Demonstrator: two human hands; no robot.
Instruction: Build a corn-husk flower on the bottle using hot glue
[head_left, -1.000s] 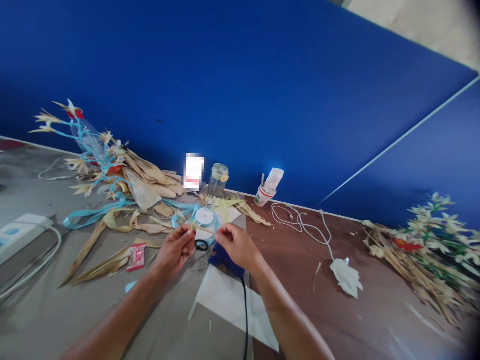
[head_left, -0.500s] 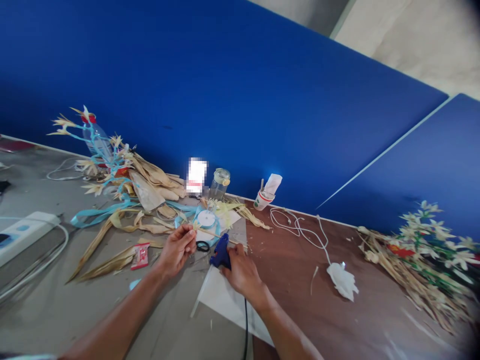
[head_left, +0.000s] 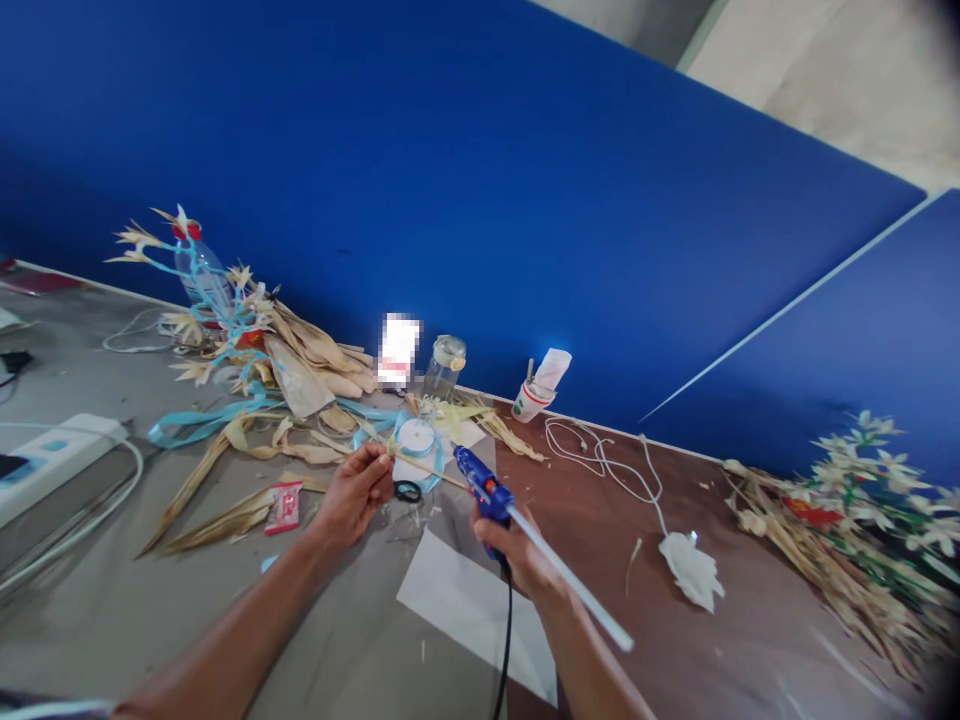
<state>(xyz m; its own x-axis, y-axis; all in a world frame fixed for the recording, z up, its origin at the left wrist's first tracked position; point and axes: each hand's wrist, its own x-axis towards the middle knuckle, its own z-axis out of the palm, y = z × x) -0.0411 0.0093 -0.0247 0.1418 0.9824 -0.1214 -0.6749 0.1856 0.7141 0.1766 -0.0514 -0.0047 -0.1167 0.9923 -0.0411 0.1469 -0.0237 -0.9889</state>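
Over the counter (head_left: 112, 600), our left hand (head_left: 358, 492) still pinches the thin straw stem (head_left: 421, 467). Our right hand (head_left: 519, 556), closed round the blue glue gun (head_left: 480, 487), has just lifted it off the white paper (head_left: 465, 612), so its nozzle is now near the stem.

Blue glue gun (head_left: 480, 488), pale blue ribbon (head_left: 196, 423), red packet (head_left: 284, 507)

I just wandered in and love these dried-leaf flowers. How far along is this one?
Done: finished flowers lie heaped at the far right, and more stand in a bottle at the left. In hand: the left hand pinches a thin stick, and the right hand points a blue glue gun at it. Left: probably most of it; loose husks and blue ribbon lie unused nearby.
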